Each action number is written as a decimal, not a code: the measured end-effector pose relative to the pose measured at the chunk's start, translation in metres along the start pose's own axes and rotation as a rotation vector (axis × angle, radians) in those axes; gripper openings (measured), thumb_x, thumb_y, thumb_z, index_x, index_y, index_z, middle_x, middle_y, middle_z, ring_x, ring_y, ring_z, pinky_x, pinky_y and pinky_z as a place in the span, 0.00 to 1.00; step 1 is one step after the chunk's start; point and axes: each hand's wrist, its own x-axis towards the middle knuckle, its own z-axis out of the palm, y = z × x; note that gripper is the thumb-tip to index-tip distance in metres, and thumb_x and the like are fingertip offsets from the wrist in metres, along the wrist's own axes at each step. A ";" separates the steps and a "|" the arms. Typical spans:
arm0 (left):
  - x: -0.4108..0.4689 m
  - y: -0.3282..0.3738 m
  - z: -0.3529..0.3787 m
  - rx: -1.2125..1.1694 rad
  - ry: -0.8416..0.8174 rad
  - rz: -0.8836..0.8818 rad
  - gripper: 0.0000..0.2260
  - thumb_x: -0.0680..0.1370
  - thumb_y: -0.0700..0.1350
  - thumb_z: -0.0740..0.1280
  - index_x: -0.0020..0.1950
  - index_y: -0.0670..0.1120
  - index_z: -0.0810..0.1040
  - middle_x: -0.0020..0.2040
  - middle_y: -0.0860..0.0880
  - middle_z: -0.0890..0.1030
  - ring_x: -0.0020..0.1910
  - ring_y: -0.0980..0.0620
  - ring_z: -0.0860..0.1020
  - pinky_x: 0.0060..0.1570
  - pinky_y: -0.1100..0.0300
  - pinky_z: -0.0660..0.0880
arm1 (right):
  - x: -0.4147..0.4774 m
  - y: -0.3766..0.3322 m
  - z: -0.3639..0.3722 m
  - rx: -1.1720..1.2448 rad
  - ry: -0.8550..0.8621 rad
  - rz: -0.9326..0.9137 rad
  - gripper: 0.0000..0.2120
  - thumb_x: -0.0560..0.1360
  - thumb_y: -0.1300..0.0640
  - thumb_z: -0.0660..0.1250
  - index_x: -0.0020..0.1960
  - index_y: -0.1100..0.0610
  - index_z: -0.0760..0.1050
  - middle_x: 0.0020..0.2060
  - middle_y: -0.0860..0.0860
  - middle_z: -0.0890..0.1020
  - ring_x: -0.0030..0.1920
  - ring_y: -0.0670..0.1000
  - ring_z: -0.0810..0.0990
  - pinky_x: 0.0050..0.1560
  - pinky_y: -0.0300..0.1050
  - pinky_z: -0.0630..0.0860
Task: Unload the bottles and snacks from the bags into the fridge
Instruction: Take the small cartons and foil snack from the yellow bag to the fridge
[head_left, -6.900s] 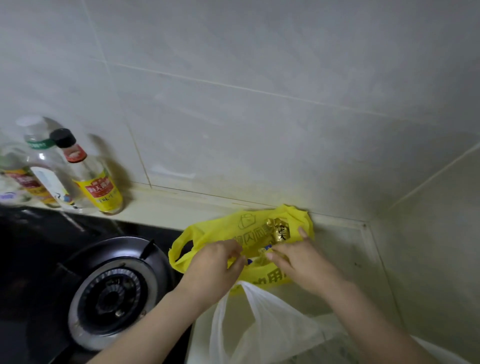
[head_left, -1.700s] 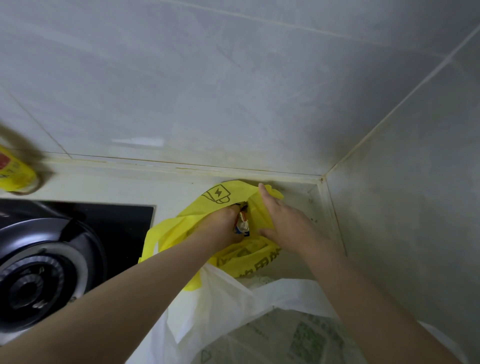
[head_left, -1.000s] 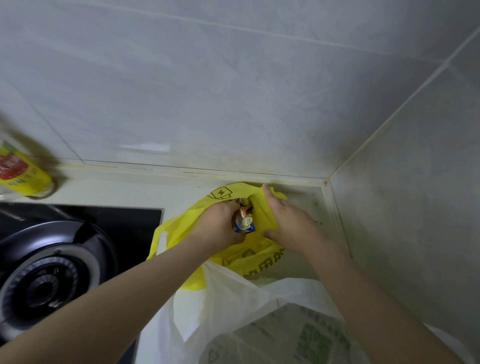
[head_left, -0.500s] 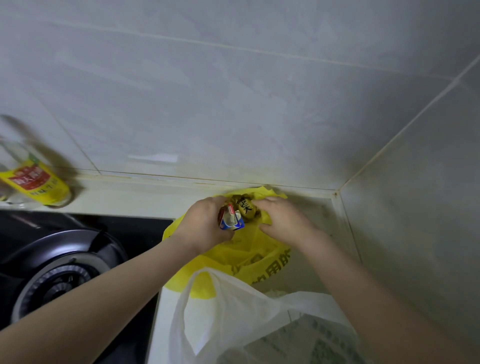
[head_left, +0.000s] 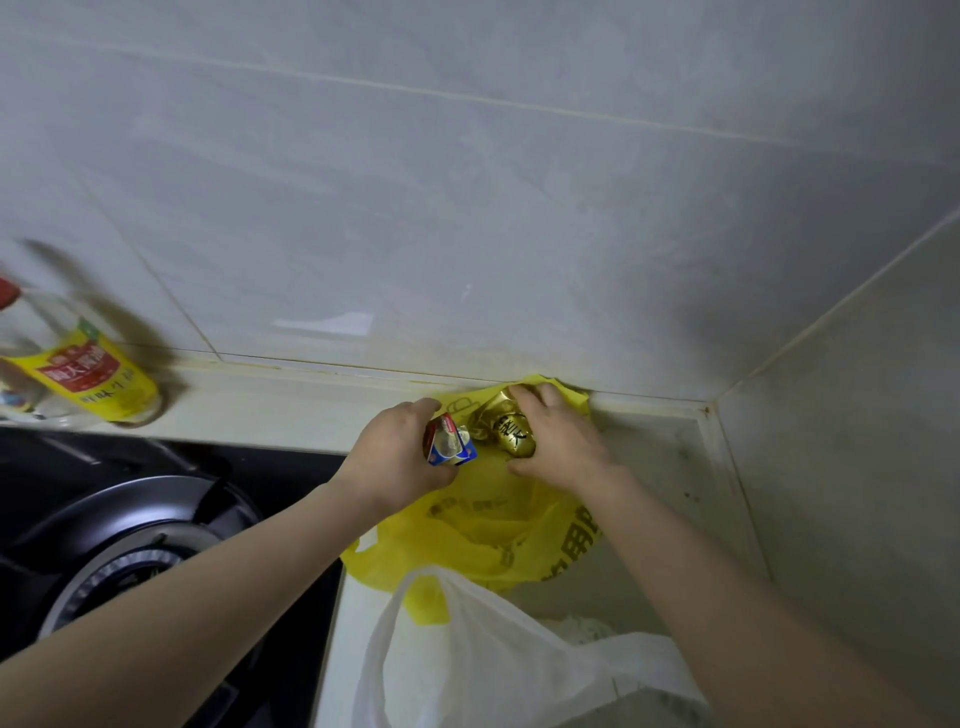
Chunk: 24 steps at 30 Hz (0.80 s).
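We log both hands over the yellow bag (head_left: 488, 535), which lies in the counter's (head_left: 291, 410) back right corner against the wall. The left hand (head_left: 395, 457) curls its fingers round a small red-and-blue packet (head_left: 451, 447) above the bag. The right hand (head_left: 558, 441) grips a gold packet (head_left: 511, 431) with fingers and thumb at the bag's far edge; the packets nearly touch. A white bag (head_left: 493, 665) sits at the near edge. A bottle (head_left: 93, 379) stands back left, behind the burner (head_left: 124, 561).
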 end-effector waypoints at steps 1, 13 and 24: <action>0.000 -0.001 0.000 0.002 -0.002 -0.002 0.26 0.67 0.49 0.75 0.62 0.43 0.72 0.50 0.46 0.80 0.48 0.47 0.76 0.46 0.56 0.74 | -0.001 -0.002 0.003 -0.001 0.015 0.005 0.45 0.67 0.48 0.75 0.76 0.50 0.54 0.70 0.53 0.61 0.64 0.55 0.72 0.56 0.44 0.72; -0.002 -0.009 -0.004 0.010 -0.001 -0.034 0.29 0.68 0.50 0.75 0.66 0.44 0.71 0.56 0.46 0.79 0.53 0.48 0.77 0.49 0.58 0.74 | 0.000 -0.023 0.020 0.178 0.040 0.184 0.35 0.69 0.50 0.75 0.68 0.53 0.59 0.52 0.54 0.79 0.45 0.53 0.76 0.42 0.45 0.73; -0.012 -0.002 -0.017 -0.094 0.105 -0.044 0.30 0.67 0.49 0.76 0.66 0.45 0.72 0.54 0.47 0.79 0.50 0.49 0.76 0.44 0.66 0.71 | -0.031 -0.037 -0.019 0.555 0.148 0.220 0.22 0.67 0.52 0.75 0.53 0.53 0.67 0.44 0.44 0.72 0.46 0.47 0.73 0.39 0.41 0.66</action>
